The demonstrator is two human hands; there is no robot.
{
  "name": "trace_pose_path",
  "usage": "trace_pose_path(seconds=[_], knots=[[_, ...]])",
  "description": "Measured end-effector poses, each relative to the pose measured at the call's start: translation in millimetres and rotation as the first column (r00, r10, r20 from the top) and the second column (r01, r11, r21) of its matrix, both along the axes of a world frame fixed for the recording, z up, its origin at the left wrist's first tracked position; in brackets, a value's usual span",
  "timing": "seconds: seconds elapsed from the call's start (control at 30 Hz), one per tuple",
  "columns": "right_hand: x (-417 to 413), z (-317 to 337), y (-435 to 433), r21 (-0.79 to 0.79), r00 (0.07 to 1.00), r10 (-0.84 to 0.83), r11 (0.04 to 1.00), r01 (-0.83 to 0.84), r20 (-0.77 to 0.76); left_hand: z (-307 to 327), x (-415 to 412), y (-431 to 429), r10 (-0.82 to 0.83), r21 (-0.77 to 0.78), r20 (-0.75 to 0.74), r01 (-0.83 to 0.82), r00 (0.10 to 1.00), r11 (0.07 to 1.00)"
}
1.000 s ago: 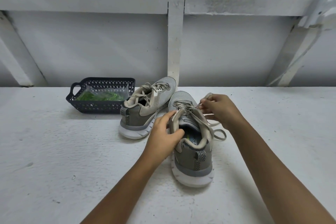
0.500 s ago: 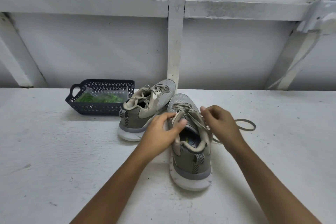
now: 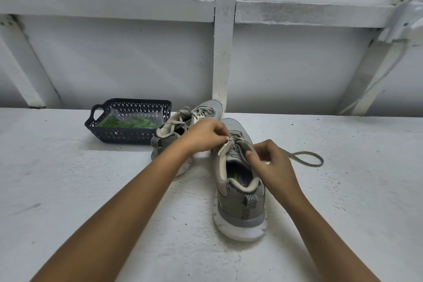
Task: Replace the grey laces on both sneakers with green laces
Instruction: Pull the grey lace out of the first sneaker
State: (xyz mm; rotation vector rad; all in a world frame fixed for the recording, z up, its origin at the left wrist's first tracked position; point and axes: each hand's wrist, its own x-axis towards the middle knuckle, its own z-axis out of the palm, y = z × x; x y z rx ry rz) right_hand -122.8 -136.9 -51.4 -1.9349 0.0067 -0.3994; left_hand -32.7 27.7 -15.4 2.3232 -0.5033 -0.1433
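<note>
Near sneaker [image 3: 240, 204] sits on the table [image 3: 68, 190], heel toward the camera, toe at 12 o'clock. L hand [image 3: 204, 136] is now up at the top of the lacing. Its fingers are curled, w/ thumb & fingertips pinching the grey lace [image 3: 291, 156] at the L eyelet row. 0.5 s ago it was lower, thumb & fingers on the shoe's L collar beside the tongue.

R hand [image 3: 273, 163] is at the R eyelet row by the tongue, fingers curled, thumb & forefinger pinched on the same lace. 0.5 s ago it was further toward the toe, so it has come back toward the heel. Which strand sits under each pinch is too small to tell.

Free loop of the lace lies flat on the table at 3 o'clock of the shoe, running out from behind the R hand, approx where it lay 0.5 s ago. 1 s ago it was tucked close against the shoe's R side.

Far sneaker [image 3: 194, 117] is at 11 o'clock of the near one, just beside it, fully laced in grey, not moved. L forearm crosses in front of its heel.

Dark basket [image 3: 123, 137] w/ a handle is at 10 o'clock, just beside the far sneaker. Green laces [image 3: 128, 123] are inside it in a clear bag, same as before.
</note>
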Motion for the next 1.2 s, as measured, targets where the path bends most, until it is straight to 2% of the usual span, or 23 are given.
trace_pose_path(seconds=[0.2, 0.43, 0.6, 0.73, 0.8, 0.87, 0.97, 1.2], knots=[[0, 0, -1, -0.025, 1.0, 0.001, 1.0, -0.001, 0.004, 5, 7, -6, -0.008, -0.122, -0.205, -0.018, 0.979, 0.992], [2, -1, -1, -0.022, 1.0, -0.011, 1.0, 0.011, -0.001, 15, 16, -15, -0.022, 0.004, -0.163, 0.023, 0.986, 1.0], [1, -1, -1, -0.036, 1.0, -0.021, 0.999, 0.021, -0.003, 24, 16, -21, -0.02, 0.106, -0.069, 0.027, 0.997, 0.994], [1, -2, -1, -0.045, 0.999, -0.03, 0.999, 0.029, -0.017, 27, 8, -19, -0.123, 0.041, -0.015, 0.124, 0.992, 0.991], [1, -2, -1, -0.045, 0.999, -0.035, 0.998, 0.035, -0.014, 30, 7, -13, -0.15, 0.211, 0.097, 0.127, 0.984, 0.969], [2, -2, 0, -0.043, 0.999, -0.035, 0.998, 0.035, -0.008, 33, 4, -4, -0.145, 0.39, 0.233, 0.044, 0.961, 0.92], [2, -2, 0, -0.039, 0.999, -0.037, 0.999, 0.037, -0.01, 31, 1, 7, -0.179, 0.489, 0.308, 0.006, 0.934, 0.872], [2, -3, 1, -0.034, 0.999, -0.038, 0.999, 0.037, -0.014, 24, -4, 11, -0.158, 0.456, 0.286, 0.01, 0.945, 0.89]])
